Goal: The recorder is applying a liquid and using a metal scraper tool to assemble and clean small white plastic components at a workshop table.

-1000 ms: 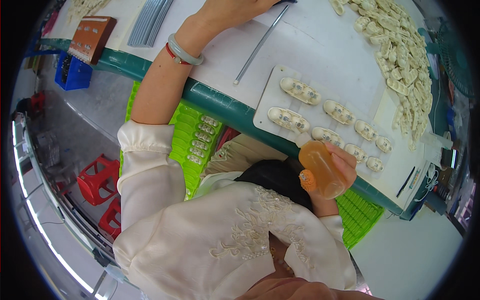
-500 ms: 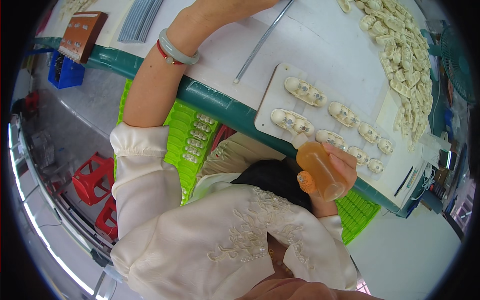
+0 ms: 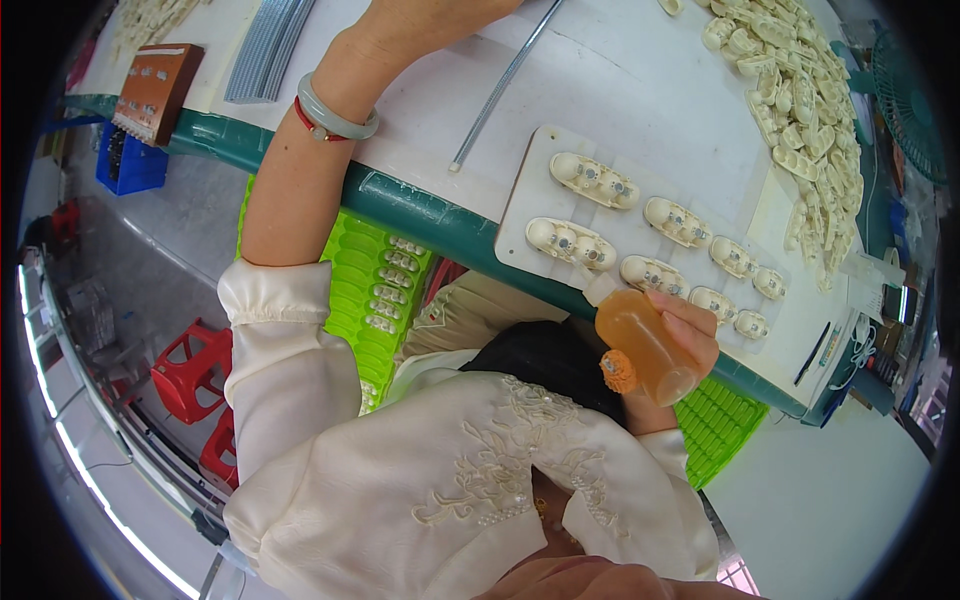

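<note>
My right hand (image 3: 683, 330) is closed round a squeeze bottle (image 3: 645, 335) of amber liquid. Its pale nozzle points up and left, near the front edge of a whitish board (image 3: 620, 225). On that board lie two rows of cream oval shells (image 3: 594, 181) with small metal parts inside, graded from large to small. A knobbly orange piece (image 3: 617, 370) shows against the bottle's side, perhaps a cover on a finger. My left hand (image 3: 440, 22) reaches over the table to the upper edge of the view, where its fingers are cut off; a pale bangle circles that wrist.
Loose cream shells (image 3: 800, 110) are heaped at the table's right. A thin metal rod (image 3: 505, 85) lies mid-table, with grey strips (image 3: 268, 50) and a brown block (image 3: 155, 92) farther left. Below the green table edge (image 3: 420, 215) are green trays (image 3: 355, 260) and red stools (image 3: 192, 372).
The table and everything on it appear shifted slightly left in the view. My left hand has moved up and left a little. The bottle stays in my right hand, nearly unmoved.
</note>
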`<state>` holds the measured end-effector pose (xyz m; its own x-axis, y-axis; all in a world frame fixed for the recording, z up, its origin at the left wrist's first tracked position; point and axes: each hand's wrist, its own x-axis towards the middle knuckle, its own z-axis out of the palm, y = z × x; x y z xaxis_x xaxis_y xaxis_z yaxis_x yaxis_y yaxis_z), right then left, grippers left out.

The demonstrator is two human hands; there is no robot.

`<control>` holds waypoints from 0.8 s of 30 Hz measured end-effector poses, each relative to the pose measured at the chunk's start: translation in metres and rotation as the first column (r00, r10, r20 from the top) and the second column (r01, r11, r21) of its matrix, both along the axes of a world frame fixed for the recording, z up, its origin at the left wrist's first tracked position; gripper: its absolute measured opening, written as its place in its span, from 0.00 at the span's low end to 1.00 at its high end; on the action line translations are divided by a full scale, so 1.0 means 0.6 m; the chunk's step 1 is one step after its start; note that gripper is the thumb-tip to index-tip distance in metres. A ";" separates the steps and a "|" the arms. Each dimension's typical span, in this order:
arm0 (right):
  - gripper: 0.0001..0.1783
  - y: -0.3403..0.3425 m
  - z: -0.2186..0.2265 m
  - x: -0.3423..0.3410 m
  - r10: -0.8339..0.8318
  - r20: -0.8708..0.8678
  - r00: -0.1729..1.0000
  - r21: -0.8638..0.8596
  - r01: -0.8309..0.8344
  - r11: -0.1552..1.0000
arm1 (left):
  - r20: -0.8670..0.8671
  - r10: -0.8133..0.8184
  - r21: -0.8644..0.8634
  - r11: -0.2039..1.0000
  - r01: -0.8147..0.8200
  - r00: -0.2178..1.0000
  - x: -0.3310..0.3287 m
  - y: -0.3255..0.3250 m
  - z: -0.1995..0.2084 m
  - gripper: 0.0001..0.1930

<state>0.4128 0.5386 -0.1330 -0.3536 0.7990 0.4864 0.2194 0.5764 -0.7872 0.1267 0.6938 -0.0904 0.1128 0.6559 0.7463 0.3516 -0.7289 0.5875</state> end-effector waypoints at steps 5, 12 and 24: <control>0.27 0.000 -0.002 0.001 0.023 -0.020 1.000 -0.002 -0.023 1.000 | -0.181 0.110 0.067 0.993 -0.100 0.977 -0.003 0.002 0.001 0.05; 0.30 -0.012 -0.013 0.028 -0.071 -0.059 0.996 0.077 0.075 0.994 | 0.086 -0.090 0.097 0.992 0.082 0.992 0.004 0.008 -0.009 0.05; 0.29 -0.001 -0.009 0.030 0.044 -0.019 0.999 0.059 -0.043 0.997 | 0.210 -0.211 0.183 0.968 0.174 0.955 0.010 0.024 -0.022 0.06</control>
<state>0.4309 0.5378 -0.1384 -0.3769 0.7531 0.5393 0.1773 0.6301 -0.7560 0.1324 0.7080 -0.1033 0.0416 0.5080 0.8604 0.0669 -0.8606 0.5049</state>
